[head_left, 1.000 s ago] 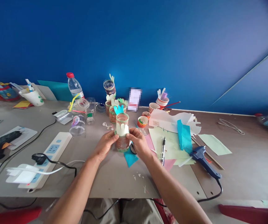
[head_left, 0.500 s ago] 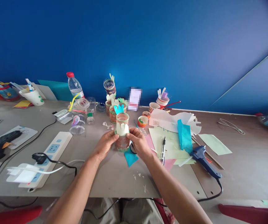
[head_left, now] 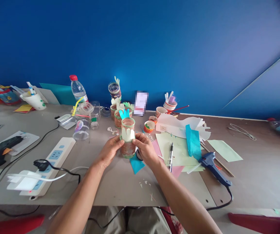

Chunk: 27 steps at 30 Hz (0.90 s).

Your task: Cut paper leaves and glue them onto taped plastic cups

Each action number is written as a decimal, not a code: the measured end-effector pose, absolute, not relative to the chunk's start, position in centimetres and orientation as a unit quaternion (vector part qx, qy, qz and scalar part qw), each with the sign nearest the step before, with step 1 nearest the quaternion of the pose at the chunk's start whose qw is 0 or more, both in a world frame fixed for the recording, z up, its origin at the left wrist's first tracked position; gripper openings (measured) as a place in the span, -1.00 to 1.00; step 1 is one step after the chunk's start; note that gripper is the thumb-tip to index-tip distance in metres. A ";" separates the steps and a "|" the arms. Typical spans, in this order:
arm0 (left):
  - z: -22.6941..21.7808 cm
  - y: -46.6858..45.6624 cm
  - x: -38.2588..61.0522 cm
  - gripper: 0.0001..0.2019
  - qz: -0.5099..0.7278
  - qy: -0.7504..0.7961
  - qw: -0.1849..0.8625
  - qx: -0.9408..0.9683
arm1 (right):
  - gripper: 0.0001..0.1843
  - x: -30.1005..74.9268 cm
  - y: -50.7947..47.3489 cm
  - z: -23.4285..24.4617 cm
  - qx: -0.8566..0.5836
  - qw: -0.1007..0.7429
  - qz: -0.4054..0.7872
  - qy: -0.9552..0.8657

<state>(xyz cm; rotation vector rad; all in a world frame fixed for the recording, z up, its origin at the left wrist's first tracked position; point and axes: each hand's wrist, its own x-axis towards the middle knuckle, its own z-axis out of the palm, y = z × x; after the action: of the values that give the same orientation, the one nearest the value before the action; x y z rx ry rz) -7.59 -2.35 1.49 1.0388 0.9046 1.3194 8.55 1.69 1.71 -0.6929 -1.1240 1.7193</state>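
Between both hands is a clear plastic cup (head_left: 127,150) with brown patches, green bands and a pale paper petal shape at its rim. My left hand (head_left: 112,150) grips the left of the rim, and my right hand (head_left: 145,149) pinches the right side. Directly behind it stands a similar cup (head_left: 128,123) topped by a blue paper piece (head_left: 124,114). Farther back are more decorated cups (head_left: 118,119). A dark scissor handle (head_left: 139,155) shows partly beside my right hand, above a blue paper scrap (head_left: 138,165).
A blue glue gun (head_left: 215,169), a pen (head_left: 171,157) and pale green paper (head_left: 178,149) lie to the right. On the left are a power strip (head_left: 57,159), a black glue gun (head_left: 2,151), a plastic cup (head_left: 81,131) and a water bottle (head_left: 78,89). Paper scraps (head_left: 146,184) dot the front.
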 end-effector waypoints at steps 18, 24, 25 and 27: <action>1.6 -2.5 -7.3 -0.56 0.564 0.404 0.560 0.453 | -0.55 8.1 1.2 1.2 -0.360 0.465 0.572 -0.572; 1.0 -2.4 -7.6 -0.56 0.568 0.397 0.569 0.442 | -0.58 8.4 1.1 2.0 -0.316 0.459 0.626 -0.546; 1.0 -2.3 -7.6 -0.56 0.569 0.394 0.572 0.441 | -0.59 8.4 1.1 2.0 -0.315 0.460 0.628 -0.543; 1.1 -2.4 -7.6 -0.57 0.572 0.384 0.576 0.439 | -0.60 8.4 1.2 1.9 -0.311 0.463 0.633 -0.536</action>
<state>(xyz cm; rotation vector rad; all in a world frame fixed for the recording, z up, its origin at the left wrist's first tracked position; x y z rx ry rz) -7.61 -2.35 1.12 1.0286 0.8995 1.3390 8.44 1.19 1.95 -0.7651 -1.3185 1.5568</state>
